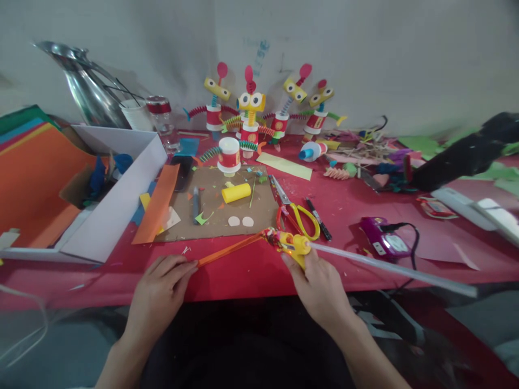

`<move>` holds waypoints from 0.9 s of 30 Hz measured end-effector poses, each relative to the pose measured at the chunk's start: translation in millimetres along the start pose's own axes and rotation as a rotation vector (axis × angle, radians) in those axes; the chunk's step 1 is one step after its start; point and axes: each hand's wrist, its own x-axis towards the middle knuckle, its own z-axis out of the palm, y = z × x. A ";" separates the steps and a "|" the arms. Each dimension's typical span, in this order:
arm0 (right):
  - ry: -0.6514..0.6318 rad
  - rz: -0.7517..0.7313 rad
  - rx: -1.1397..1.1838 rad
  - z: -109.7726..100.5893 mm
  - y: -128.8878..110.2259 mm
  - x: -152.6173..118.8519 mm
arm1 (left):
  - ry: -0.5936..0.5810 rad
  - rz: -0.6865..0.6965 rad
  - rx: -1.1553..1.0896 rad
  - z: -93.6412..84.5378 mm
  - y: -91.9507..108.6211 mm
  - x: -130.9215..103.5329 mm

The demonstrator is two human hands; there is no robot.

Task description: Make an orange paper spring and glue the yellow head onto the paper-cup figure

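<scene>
Near the table's front edge, my left hand (162, 286) pinches the end of an orange paper strip (231, 252). My right hand (324, 283) is closed around a yellow hot glue gun (298, 244), from whose back a long clear glue stick (393, 265) juts out to the right. The gun's nozzle is at the strip's far end; whether they touch I cannot tell. Beyond my hands lies a cardboard sheet (259, 229) bearing a yellow paper tube (236, 193), two white paper ovals (240, 221) and a grey pen-like stick (196, 202). Scissors (298, 213) with red and yellow handles rest right of it.
Several paper-cup figures (250, 129) stand at the back, with an armless-headed cup body (229, 156) before them. A white box (121, 200) of coloured paper is at left, near a metal jug (81, 84). At right are a black marker (318, 219) and a purple corded device (383, 237).
</scene>
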 end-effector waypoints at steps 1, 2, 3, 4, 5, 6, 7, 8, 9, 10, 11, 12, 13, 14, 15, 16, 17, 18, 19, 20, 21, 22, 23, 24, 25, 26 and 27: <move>-0.016 -0.020 0.008 0.4 -3.6 -0.8 | 0.002 -0.009 -0.004 0.2 0.1 -0.2; -0.037 -0.036 0.023 0.9 -8.3 -1.9 | 0.004 -0.016 -0.007 0.5 0.1 -0.5; -0.063 -0.047 0.046 1.5 -14.0 -3.4 | 0.002 -0.023 -0.009 0.8 -0.1 -0.8; -0.096 -0.052 0.073 2.1 -20.2 -4.9 | -0.002 -0.029 -0.008 1.2 -0.2 -1.3; -0.133 -0.054 0.106 2.7 -26.7 -6.4 | -0.007 -0.034 -0.005 1.5 -0.5 -1.7; -0.176 -0.056 0.143 3.3 -33.2 -7.7 | -0.012 -0.038 -0.001 1.8 -0.7 -2.1; -0.219 -0.059 0.181 3.9 -39.6 -8.7 | -0.015 -0.040 0.002 2.0 -0.8 -2.4; -0.259 -0.065 0.216 4.6 -45.8 -9.4 | -0.017 -0.042 0.004 2.1 -0.9 -2.7; -0.291 -0.072 0.241 5.2 -51.6 -9.8 | -0.018 -0.045 0.005 2.0 -0.8 -2.7; -0.315 -0.081 0.259 5.8 -57.0 -10.0 | -0.016 -0.046 0.007 1.9 -0.5 -2.6; -0.333 -0.089 0.270 6.4 -61.6 -9.9 | -0.016 -0.045 0.008 1.6 -0.1 -2.4; -0.344 -0.093 0.276 6.8 -65.3 -9.7 | -0.015 -0.044 0.009 1.3 0.4 -2.2; -0.350 -0.093 0.278 7.1 -67.7 -9.3 | -0.016 -0.044 0.010 0.9 1.1 -1.9; -0.354 -0.089 0.280 7.0 -68.4 -8.8 | -0.019 -0.045 0.010 0.6 1.7 -1.6; -0.355 -0.079 0.282 6.6 -67.4 -8.1 | -0.021 -0.046 0.009 0.2 2.3 -1.3; -0.353 -0.065 0.286 5.8 -64.4 -7.0 | -0.022 -0.050 0.007 -0.1 2.7 -1.2; -0.346 -0.046 0.289 4.6 -59.6 -5.7 | -0.022 -0.054 0.005 -0.3 2.9 -1.2; -0.332 -0.022 0.292 3.0 -53.1 -4.0 | -0.022 -0.056 0.004 -0.5 2.8 -1.2; -0.313 0.005 0.293 1.0 -45.4 -1.9 | -0.021 -0.053 0.003 -0.7 2.6 -1.3; -0.287 0.037 0.292 -1.3 -37.0 0.4 | -0.021 -0.045 0.004 -0.9 2.1 -1.5; -0.261 0.070 0.289 -3.6 -28.3 3.0 | -0.023 -0.034 0.009 -1.2 1.5 -1.6; -0.239 0.101 0.287 -5.9 -19.8 5.6 | -0.027 -0.020 0.022 -1.6 0.9 -1.7; -0.220 0.128 0.287 -8.1 -11.9 8.0 | -0.032 -0.003 0.043 -2.1 0.3 -1.6; -0.202 0.149 0.286 -10.0 -5.0 10.2 | -0.038 0.016 0.070 -2.8 -0.2 -1.3; -0.187 0.164 0.286 -11.8 0.9 12.0 | -0.045 0.038 0.101 -3.7 -0.5 -0.7; -0.173 0.175 0.284 -13.6 5.7 13.4 | -0.055 0.064 0.132 -4.9 -0.6 0.1; -0.161 0.182 0.281 -15.5 9.5 14.6 | -0.066 0.093 0.162 -6.3 -0.5 1.2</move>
